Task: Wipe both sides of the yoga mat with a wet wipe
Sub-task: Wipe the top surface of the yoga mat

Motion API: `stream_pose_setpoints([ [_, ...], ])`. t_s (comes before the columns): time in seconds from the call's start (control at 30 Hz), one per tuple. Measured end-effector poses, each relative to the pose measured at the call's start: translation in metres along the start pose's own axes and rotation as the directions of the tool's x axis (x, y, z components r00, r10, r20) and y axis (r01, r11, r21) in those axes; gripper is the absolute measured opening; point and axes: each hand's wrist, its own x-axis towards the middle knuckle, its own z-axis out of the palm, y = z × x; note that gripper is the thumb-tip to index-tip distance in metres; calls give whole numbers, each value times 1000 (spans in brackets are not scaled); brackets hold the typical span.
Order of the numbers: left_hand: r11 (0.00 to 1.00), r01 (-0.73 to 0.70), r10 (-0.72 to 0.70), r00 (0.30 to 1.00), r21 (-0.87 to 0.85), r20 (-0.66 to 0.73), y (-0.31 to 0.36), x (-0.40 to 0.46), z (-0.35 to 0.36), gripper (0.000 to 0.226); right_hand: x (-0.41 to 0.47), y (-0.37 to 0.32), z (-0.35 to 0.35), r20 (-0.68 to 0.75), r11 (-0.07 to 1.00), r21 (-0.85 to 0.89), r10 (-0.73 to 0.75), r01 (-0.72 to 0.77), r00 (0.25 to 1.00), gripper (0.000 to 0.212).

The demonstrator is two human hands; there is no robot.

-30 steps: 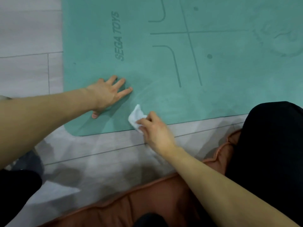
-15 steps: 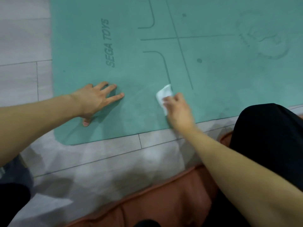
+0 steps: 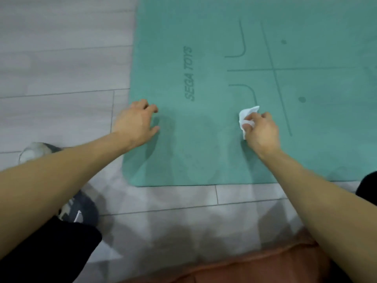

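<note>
So we were partway through the first side at this point, going by how things lay. The yoga mat (image 3: 204,139) was flat on the grey plank floor (image 3: 61,68) with its printed face up, the one with the "SEGA TOYS" lettering (image 3: 189,73) and the alignment lines (image 3: 275,78). Our right hand (image 3: 262,131) had the wet wipe (image 3: 245,117) bunched up between thumb and curled fingers, pressed onto the mat near its close-in left corner, just beside the curved line mark. Our left hand (image 3: 135,121) was planted at the mat's left edge, fingers bent with the tips on the surface, gripping nothing, basically just bracing the thing so it wouldn't slide.

There were faint darker, rounded patches on the mat between our two hands and down toward the near edge. We read those as damp wiped spots, but it could've been shadow, honestly hard to say.

What's left, as far as we could judge: the rest of this top face, since most of the mat ran off out of view to the right and away from us, and then the entire underside. The mat wasn't flipped or folded anywhere we could see, so the second side looked untouched.

Containers: none in view. No wipe packet, no bin, nothing holding anything. The only other stuff around was a grey slipper (image 3: 79,209) by our left leg and an orange cushion (image 3: 244,268) under us.
</note>
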Motion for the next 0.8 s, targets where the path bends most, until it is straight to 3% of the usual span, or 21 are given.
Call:
stream_pose_setpoints([
  [0.03,988,157,-157,988,-3,-7,-7,0,1,70,-3,-7,4,8,999,-18,27,-27,1000,31],
  [0.1,907,420,-417,906,-24,66,-21,1,3,90,-20,-29,13,104,988,-31,-145,149,984,46],
  [0.2,746,635,-597,772,-202,220,-30,2,4,104,-46,-48,21,246,884,70,-463,461,851,57],
  [0.23,700,664,-612,747,-261,260,-29,2,3,102,-49,-50,22,250,865,91,-500,494,829,56],
  [0.3,649,677,-605,736,-346,304,-27,5,4,84,-48,-50,24,226,885,128,-466,448,855,53],
  [0.37,662,648,-584,761,-376,283,-23,6,7,67,-49,-51,23,225,903,158,-428,400,876,59],
  [0.5,689,609,-576,789,-392,213,-28,8,9,52,-52,-59,20,263,887,74,-458,455,849,71],
  [0.6,710,629,-595,777,-317,207,-46,6,7,47,-51,-72,22,299,874,34,-472,485,830,61],
  [0.7,720,653,-633,757,-236,165,-74,-1,3,49,-54,-89,24,336,819,81,-559,568,758,39],
  [0.8,687,720,-713,694,-103,99,-106,-10,-2,56,-70,-103,26,259,744,40,-652,667,713,36],
])
